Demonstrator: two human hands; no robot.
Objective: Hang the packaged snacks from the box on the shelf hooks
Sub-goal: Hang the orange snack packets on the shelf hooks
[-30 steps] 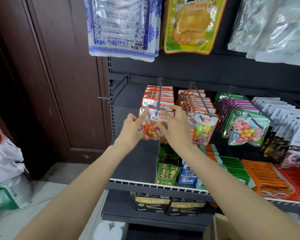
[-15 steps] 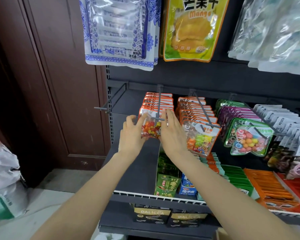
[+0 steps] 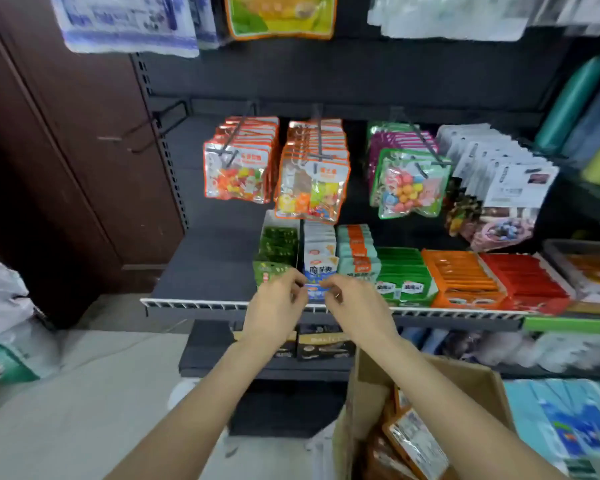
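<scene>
Orange-edged candy packs (image 3: pixel 238 174) hang in a row on a shelf hook, with a second row (image 3: pixel 312 183) on the hook to their right. An empty hook (image 3: pixel 146 133) juts out at the far left. A cardboard box (image 3: pixel 426 410) at the lower right holds several orange snack packs (image 3: pixel 413 441). My left hand (image 3: pixel 274 306) and my right hand (image 3: pixel 357 303) hang side by side in front of the shelf's white rail, fingers loosely curled, holding nothing, well below the hanging packs.
A wire-fronted shelf (image 3: pixel 194 303) carries rows of green, blue, orange and red snack boxes. Green candy bags (image 3: pixel 409 181) and white packs (image 3: pixel 506 168) hang to the right. A brown door (image 3: pixel 66 150) stands at the left, white bags (image 3: pixel 0 306) on the floor.
Both hands have let go of the front candy pack on the hook and dropped down to the shelf rail. The view has tilted downward, bringing the box into sight.
</scene>
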